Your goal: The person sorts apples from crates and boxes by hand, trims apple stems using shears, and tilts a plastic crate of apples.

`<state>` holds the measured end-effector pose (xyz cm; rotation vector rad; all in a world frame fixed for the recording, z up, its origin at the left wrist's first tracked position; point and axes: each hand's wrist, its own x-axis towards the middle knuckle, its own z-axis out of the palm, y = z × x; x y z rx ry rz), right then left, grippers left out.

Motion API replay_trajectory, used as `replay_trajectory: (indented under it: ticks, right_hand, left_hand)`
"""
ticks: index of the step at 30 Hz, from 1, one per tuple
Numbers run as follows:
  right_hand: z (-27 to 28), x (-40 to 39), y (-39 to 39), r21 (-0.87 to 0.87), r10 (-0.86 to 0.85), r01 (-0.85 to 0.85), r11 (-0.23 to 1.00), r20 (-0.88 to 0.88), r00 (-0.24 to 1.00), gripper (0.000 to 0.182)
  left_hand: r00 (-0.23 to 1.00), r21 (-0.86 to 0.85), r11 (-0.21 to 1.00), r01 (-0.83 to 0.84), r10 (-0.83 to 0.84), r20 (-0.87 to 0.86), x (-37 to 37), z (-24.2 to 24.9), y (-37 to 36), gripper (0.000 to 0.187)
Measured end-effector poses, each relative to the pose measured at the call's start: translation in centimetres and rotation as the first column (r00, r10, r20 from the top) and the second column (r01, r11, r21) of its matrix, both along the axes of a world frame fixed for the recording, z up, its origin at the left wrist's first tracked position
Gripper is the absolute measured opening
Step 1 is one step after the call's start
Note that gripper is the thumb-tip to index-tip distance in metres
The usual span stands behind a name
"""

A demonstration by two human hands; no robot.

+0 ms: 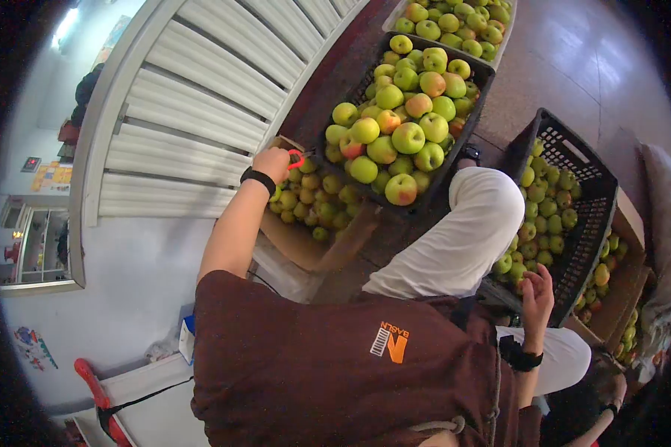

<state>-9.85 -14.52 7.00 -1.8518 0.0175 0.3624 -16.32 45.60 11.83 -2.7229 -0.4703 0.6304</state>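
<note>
My left hand (273,162), with a black band on the wrist, is closed around a small tool with a red loop (296,159), perhaps a scissors handle; the rest of it is hidden. Below and beside that hand is a cardboard box (298,246) of small yellow-green apples (322,200). My right hand (538,298) hovers at the near edge of a black plastic crate (574,149) with green apples (548,201) inside. Its fingers are partly bent and apart, and I see nothing held in them.
A black crate (482,78) heaped with larger green and blushed apples (408,138) stands ahead of me. Beyond it is a pale crate (508,33) of apples. Another cardboard box (625,261) holds apples at right. A person's hand (613,391) shows at lower right.
</note>
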Motion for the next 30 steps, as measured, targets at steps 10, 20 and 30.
replay_trajectory:
  ticks: [10, 20, 30]
  right_hand:
    - [0.0, -0.2, -0.4, -0.054, 0.006, -0.006, 0.999, -0.002, 1.000, 0.036]
    - [0.7, -0.7, 1.2, -0.091, 0.011, -0.011, 0.996, 0.003, 1.000, 0.031]
    - [0.5, 1.2, -3.5, -0.305, -0.018, 0.079, 0.949, 0.198, 0.980, 0.028]
  left_hand:
    - [0.980, 0.049, 0.999, 0.011, -0.001, -0.197, 4.7, -1.2, -1.1, 0.018]
    - [0.943, 0.132, 0.979, 0.153, -0.104, -0.317, 9.9, -6.0, 0.9, 0.015]
    - [0.778, 0.032, 0.916, 0.400, -0.357, 0.516, 7.9, -0.2, -5.2, 0.057]
